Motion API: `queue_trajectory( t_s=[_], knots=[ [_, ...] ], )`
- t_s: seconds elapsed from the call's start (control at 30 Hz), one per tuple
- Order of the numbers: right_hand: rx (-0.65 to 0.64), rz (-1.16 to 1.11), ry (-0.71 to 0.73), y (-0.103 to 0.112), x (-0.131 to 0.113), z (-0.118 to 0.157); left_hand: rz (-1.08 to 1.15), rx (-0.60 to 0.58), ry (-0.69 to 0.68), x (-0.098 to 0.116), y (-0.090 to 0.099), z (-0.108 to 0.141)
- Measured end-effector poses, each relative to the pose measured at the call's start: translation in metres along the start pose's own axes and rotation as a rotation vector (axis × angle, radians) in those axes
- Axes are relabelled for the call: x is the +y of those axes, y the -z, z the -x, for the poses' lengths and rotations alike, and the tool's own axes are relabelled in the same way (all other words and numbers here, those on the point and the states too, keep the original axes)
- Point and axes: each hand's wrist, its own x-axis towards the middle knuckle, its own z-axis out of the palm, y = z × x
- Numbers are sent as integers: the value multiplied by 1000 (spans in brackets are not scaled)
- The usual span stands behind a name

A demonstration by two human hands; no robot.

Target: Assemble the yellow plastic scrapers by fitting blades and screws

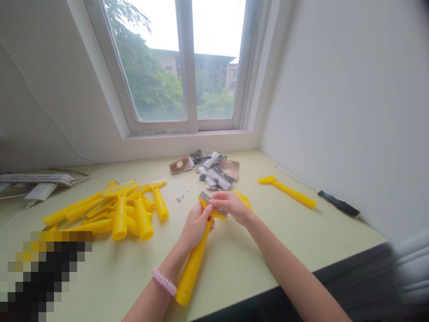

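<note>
My left hand (197, 226) grips a yellow plastic scraper (194, 264) by the neck of its long handle, with the handle's end pointing towards me. My right hand (231, 206) holds the scraper's wide head, and its fingers lie over a metal razor blade (210, 203) seated there. A yellow plastic piece (245, 199) lies partly hidden behind my right hand. To the left, a heap of yellow scrapers (125, 214) lies crisscrossed on the desk. Several small metal screws (179, 197) lie between the heap and my hands.
Torn cardboard and blade packaging (209, 170) lies at the back of the pale green desk (234, 264). On the right are a yellow scraper (287, 192) and a black-and-yellow screwdriver (339, 204). A power strip (36, 180) and cables sit at the far left.
</note>
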Motion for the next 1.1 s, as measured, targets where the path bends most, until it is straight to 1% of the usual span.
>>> queue_trajectory(
  t_s=[0.1,0.27,0.4,0.5,0.6,0.73,0.8,0.93,1.1],
  knots=[
    [-18,-76,-25,0,2,-1,-13,-10,-9,1,0,0],
    [-19,-170,-88,-1,4,-2,-61,31,0,0,1,2],
    [-13,-191,-124,0,3,-1,-43,34,13,1,2,2],
    [-23,-192,-119,-1,3,0,-32,59,16,3,2,1],
    [-11,-140,-49,-3,1,0,-38,50,27,2,2,0],
    [56,16,35,-4,-2,1,-58,5,43,-1,-1,2],
    [75,65,46,-5,-4,2,-66,5,43,-3,-2,2],
    [62,108,59,-7,-5,3,-49,-11,36,-4,-1,2],
    [117,116,66,-10,0,1,4,-3,60,-5,-1,-1]
  ],
)
